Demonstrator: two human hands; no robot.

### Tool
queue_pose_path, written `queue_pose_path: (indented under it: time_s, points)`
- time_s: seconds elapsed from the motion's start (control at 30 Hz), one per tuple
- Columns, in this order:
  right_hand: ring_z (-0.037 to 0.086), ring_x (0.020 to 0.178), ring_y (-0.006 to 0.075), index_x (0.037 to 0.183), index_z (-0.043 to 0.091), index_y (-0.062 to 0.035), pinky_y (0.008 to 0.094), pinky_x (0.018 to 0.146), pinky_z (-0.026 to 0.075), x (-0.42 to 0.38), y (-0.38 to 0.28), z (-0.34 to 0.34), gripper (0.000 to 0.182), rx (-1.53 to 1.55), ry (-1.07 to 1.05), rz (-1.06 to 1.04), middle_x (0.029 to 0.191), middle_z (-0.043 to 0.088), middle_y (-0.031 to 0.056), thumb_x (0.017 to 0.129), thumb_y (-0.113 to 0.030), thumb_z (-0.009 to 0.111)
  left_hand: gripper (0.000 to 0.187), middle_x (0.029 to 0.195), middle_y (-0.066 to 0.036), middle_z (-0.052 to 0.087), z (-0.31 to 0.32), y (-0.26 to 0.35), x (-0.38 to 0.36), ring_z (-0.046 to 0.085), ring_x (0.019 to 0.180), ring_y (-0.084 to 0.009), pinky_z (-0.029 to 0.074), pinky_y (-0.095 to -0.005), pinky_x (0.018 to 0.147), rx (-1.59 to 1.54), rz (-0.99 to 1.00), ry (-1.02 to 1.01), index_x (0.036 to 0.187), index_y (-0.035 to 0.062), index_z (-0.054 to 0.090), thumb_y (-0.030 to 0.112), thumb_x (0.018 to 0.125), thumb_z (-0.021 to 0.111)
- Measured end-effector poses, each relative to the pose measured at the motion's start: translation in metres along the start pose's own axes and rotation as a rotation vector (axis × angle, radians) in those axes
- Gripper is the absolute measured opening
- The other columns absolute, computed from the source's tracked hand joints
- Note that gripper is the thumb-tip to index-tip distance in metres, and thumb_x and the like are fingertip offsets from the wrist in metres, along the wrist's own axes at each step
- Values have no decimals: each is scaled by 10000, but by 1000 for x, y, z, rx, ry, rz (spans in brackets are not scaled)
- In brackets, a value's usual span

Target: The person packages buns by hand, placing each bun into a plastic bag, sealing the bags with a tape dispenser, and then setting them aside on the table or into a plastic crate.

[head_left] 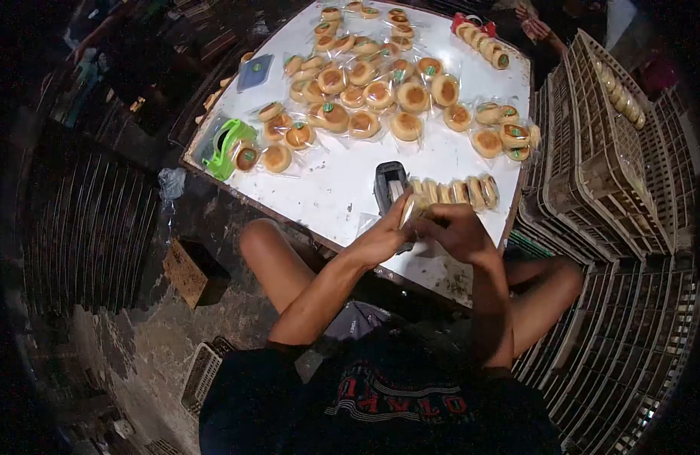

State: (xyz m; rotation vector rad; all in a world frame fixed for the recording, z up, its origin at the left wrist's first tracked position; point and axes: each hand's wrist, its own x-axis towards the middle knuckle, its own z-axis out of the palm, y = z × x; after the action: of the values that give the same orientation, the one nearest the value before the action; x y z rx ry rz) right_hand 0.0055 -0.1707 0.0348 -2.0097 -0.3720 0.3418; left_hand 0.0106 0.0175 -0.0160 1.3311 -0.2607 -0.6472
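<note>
My left hand is closed on a bun in clear wrapping, held on edge over the table's front side. My right hand pinches at the same bun's wrapping from the right, its fingertips partly in shadow. Just behind my left hand stands a black tape dispenser, its lower part hidden by my hands. A row of several wrapped buns stands on edge beyond my right hand. Many more flat round buns in clear bags are spread over the white table, some with green stickers.
A green tape dispenser stands at the table's left edge, near a blue-grey box. Another bun row lies at the far right, near another person's hand. Stacked plastic crates line the right side. A wooden box sits on the floor.
</note>
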Motion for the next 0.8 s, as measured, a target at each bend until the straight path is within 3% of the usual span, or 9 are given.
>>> queue_pose_path:
  time_s: [0.1,0.23,0.27,0.33,0.43,0.53,0.6,0.7,0.8]
  points:
    - [600,744,164,950,647,-12,324,681,479,-2,90,-2,363,-219,135,16,841,661,115,753,-277,799,725,1433,-139,404,-7,-13,1,407,1316,-217,357,-330,1065,-137,-27,-126,1525,57,109,35,913,496]
    - [611,927,299,1218,512,-52,365,763,496,-16,52,20,753,282,271,-56,1030,599,137,621,-333,875,492,1314,-149,513,-10,-14,0,541,1187,-239,450,-366,1007,-533,-256,-116,1425,-2,317,201,996,446]
    - [596,928,364,1181,543,-37,409,775,495,-7,56,17,719,-270,285,-307,1025,597,136,636,-379,866,449,1277,-156,544,-13,-10,3,575,1146,-248,471,-384,994,-534,-359,-92,1373,-19,390,256,1018,414]
    - [602,901,357,1130,563,-21,420,770,494,-8,53,16,689,-266,290,-314,992,606,138,669,-453,835,440,1249,-166,566,1,4,4,587,1131,-256,477,-396,990,-658,-326,16,1338,-21,427,291,1030,385]
    - [611,874,342,1073,579,-11,411,756,494,-1,71,-1,610,-60,631,-123,942,613,139,716,-454,803,478,1243,-161,573,-3,2,16,576,1136,-261,469,-404,962,-608,-163,74,1339,-7,429,337,1007,429]
    - [618,970,363,1173,524,-20,441,821,490,8,68,-36,432,-142,1200,33,1027,624,198,863,-271,692,463,1164,-125,602,0,-3,31,589,1044,-219,457,-378,874,-362,-112,268,1305,-2,463,340,994,459]
    - [602,1028,383,1264,470,-12,464,871,480,16,117,-57,451,-391,1358,-33,1114,591,249,893,-211,631,455,1143,-116,603,-4,-13,36,590,1010,-213,458,-362,836,-301,-110,283,1289,-5,476,338,989,476]
    - [556,1055,434,1306,453,-13,480,901,465,7,190,-69,499,-460,1009,170,1173,550,261,883,-226,607,375,1085,-78,613,2,-26,43,585,1004,-204,486,-347,829,-373,-167,190,1187,40,550,339,960,555]
    - [523,1098,442,1314,457,-28,507,929,434,6,177,-71,556,-516,853,336,1198,540,254,868,-317,619,429,1136,-89,590,19,-32,54,565,1019,-207,483,-355,887,-345,-214,158,1209,22,545,370,958,556]
